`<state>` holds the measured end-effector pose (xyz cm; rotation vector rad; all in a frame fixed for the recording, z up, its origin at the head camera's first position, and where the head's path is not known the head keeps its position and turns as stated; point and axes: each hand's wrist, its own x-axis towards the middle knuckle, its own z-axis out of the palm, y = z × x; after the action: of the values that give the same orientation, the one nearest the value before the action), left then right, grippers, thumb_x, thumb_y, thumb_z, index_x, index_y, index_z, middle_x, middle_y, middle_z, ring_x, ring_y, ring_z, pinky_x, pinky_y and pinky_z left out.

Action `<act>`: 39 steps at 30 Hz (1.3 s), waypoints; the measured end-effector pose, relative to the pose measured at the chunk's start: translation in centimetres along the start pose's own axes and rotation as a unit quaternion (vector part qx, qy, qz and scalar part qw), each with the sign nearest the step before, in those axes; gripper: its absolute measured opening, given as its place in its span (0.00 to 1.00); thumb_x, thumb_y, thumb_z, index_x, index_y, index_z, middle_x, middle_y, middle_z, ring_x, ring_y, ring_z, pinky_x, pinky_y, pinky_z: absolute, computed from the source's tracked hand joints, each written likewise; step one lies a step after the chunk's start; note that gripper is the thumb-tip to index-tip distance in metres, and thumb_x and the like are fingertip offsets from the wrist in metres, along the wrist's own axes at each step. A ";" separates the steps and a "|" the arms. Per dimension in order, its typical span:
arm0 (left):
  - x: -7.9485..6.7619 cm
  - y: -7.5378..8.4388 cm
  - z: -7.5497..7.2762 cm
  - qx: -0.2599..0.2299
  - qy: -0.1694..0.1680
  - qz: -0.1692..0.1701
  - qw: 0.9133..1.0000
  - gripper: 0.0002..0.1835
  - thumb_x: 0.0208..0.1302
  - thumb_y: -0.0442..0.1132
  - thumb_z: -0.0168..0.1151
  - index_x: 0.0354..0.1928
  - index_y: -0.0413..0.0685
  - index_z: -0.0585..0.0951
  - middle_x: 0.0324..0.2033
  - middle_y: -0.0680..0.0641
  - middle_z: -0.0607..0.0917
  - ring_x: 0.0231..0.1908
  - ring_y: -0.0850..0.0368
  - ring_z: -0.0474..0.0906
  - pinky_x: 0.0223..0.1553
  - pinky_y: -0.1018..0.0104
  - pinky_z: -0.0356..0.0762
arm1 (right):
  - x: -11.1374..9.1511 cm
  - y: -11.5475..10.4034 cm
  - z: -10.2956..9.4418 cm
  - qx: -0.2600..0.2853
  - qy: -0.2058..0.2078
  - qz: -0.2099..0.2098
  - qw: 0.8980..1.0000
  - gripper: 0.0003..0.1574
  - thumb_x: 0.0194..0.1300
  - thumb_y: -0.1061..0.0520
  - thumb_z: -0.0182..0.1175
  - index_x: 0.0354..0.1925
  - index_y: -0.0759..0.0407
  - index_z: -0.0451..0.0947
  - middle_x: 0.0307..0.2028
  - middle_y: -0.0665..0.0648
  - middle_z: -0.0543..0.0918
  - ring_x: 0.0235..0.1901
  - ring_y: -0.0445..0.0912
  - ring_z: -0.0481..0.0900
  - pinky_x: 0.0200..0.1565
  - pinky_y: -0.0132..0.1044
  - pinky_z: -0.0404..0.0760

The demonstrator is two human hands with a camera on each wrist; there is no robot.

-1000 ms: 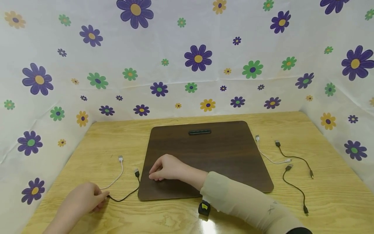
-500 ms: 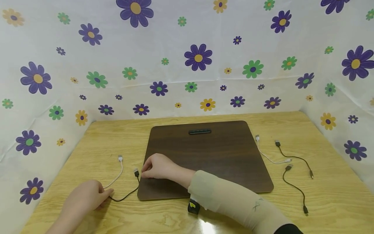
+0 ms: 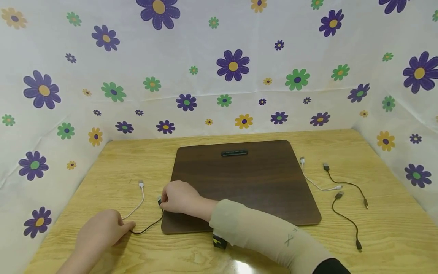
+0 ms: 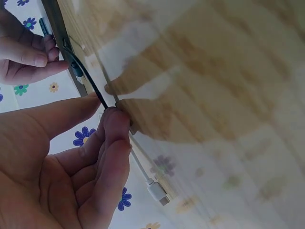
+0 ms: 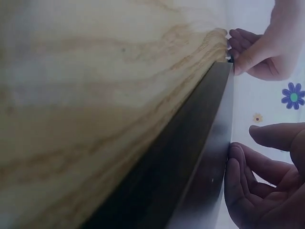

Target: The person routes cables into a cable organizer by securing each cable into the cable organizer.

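Note:
My left hand (image 3: 102, 230) pinches one end of a thin black USB cable (image 3: 150, 227) between thumb and forefinger, low over the wooden table at the left. The cable (image 4: 90, 81) runs from those fingertips toward its USB plug (image 3: 159, 200), which lies just left of the brown board (image 3: 239, 182). Right at that plug is my right hand (image 3: 181, 196), reaching across the board's left edge and partly covering the plug. In the right wrist view, a gap separates the thumb and forefinger of the right hand (image 5: 267, 176). Behind my left hand lies a white USB cable (image 3: 142, 198), partly hidden.
A black slotted strip (image 3: 234, 153) lies near the board's far edge. Right of the board are a white cable (image 3: 315, 185) and two black cables (image 3: 345, 183). A flower-printed cloth (image 3: 202, 68) encloses the table's back and sides.
My right hand has moved left across the board to the black cable's USB plug. My left hand has shifted slightly right, keeping its pinch on the cable.

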<state>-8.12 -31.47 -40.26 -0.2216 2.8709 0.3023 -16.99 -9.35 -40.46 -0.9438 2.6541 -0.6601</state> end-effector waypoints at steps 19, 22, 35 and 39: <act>0.0 0.4 0.1 -0.013 0.021 0.007 1.000 0.24 0.65 0.50 0.75 0.14 0.55 0.76 0.14 0.57 0.69 0.19 0.59 0.64 0.20 0.65 0.60 | 0.7 -1.9 1.8 -0.212 0.034 -0.002 0.977 0.37 0.71 0.44 0.68 0.11 0.46 0.61 0.13 0.43 0.61 0.14 0.37 0.59 0.14 0.29 0.61; 0.0 0.5 0.1 -0.022 0.013 0.005 1.000 0.21 0.65 0.49 0.75 0.17 0.54 0.78 0.16 0.56 0.74 0.21 0.58 0.67 0.22 0.65 0.63 | 0.9 -2.1 2.0 -0.225 0.041 0.002 0.973 0.35 0.68 0.46 0.70 0.11 0.45 0.62 0.13 0.43 0.62 0.14 0.37 0.59 0.13 0.30 0.61; 0.3 1.0 0.1 -0.035 -0.009 0.010 0.999 0.10 0.64 0.44 0.75 0.26 0.51 0.86 0.25 0.54 0.83 0.26 0.57 0.74 0.26 0.65 0.69 | 1.1 -2.2 2.2 -0.184 0.032 0.042 0.982 0.35 0.68 0.48 0.71 0.11 0.46 0.61 0.13 0.44 0.60 0.15 0.39 0.58 0.14 0.31 0.57; 0.3 1.1 0.4 -0.054 -0.017 0.013 0.998 0.11 0.63 0.43 0.75 0.25 0.51 0.86 0.23 0.55 0.82 0.26 0.58 0.73 0.27 0.65 0.68 | 1.1 -2.1 2.3 -0.143 0.029 0.058 0.988 0.39 0.65 0.48 0.73 0.10 0.46 0.58 0.11 0.44 0.55 0.14 0.39 0.55 0.14 0.31 0.54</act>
<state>-8.52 -30.35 -40.54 -0.1964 2.8288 0.4633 -15.84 -12.24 -41.49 -0.8408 2.8815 -0.2874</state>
